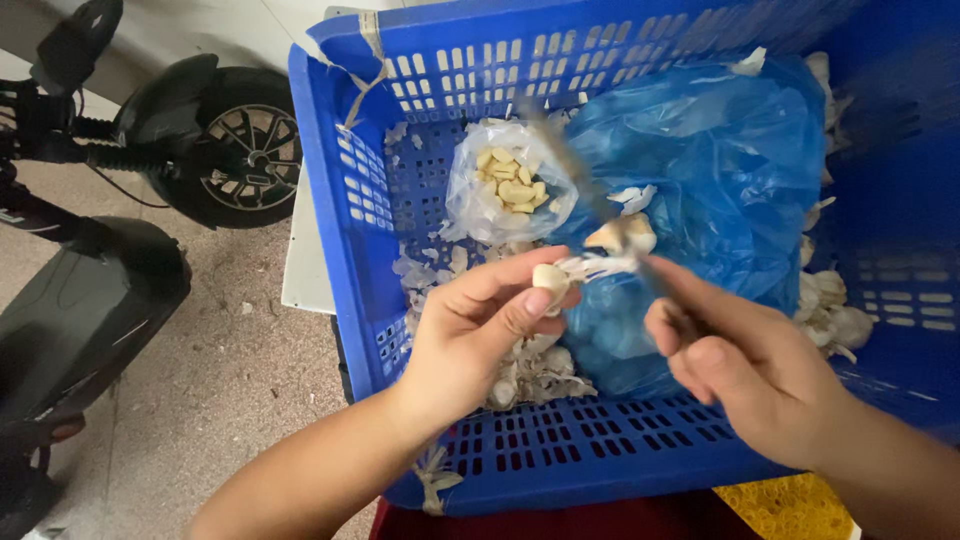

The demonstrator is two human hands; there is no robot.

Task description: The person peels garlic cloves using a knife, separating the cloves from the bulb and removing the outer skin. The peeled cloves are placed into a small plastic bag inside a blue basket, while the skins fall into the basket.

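My left hand (pixel 480 325) pinches a pale garlic clove (pixel 550 278) between thumb and fingers, over a blue plastic crate (pixel 340 200). My right hand (pixel 745 365) grips a thin knife (pixel 590 190), blurred with motion, its blade near the clove where a strip of papery skin (pixel 600 265) trails off. A small clear bag of peeled cloves (pixel 508 185) lies at the back of the crate. A large blue plastic bag (pixel 710 160) fills the crate's right side.
Loose garlic skins (pixel 530 370) litter the crate floor, and unpeeled garlic (pixel 835 310) lies at the right. A black scooter (pixel 110 230) with its wheel (pixel 255 145) stands on the speckled floor to the left. A yellow object (pixel 785 505) shows below the crate.
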